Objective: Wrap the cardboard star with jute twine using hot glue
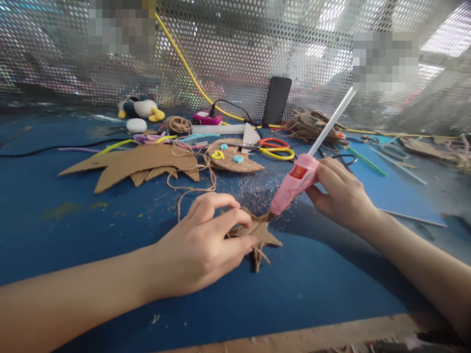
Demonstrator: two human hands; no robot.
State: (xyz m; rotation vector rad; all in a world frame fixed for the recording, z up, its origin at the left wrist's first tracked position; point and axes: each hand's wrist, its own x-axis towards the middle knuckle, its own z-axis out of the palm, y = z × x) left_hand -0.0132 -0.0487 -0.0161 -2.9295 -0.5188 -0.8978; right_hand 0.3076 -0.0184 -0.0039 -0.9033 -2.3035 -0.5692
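My left hand point(206, 245) presses down on a small cardboard star point(262, 234) partly wrapped in jute twine, fingers pinching its left side. My right hand point(340, 196) grips a pink hot glue gun point(294, 184) with a white glue stick point(331, 122) poking out of its back. The gun's nozzle touches the star's upper point. A loose strand of twine point(191, 189) runs from the star toward the cardboard pieces behind.
Blue table top point(110, 220) holds cardboard cut-outs point(136, 164), a twine-wound disc point(231, 156), red and yellow scissors point(274, 147), pipe cleaners point(154, 139), a dark phone point(276, 100) leaning on a perforated metal screen point(235, 49), a blue sheet point(393, 191) and a twine tangle point(312, 125).
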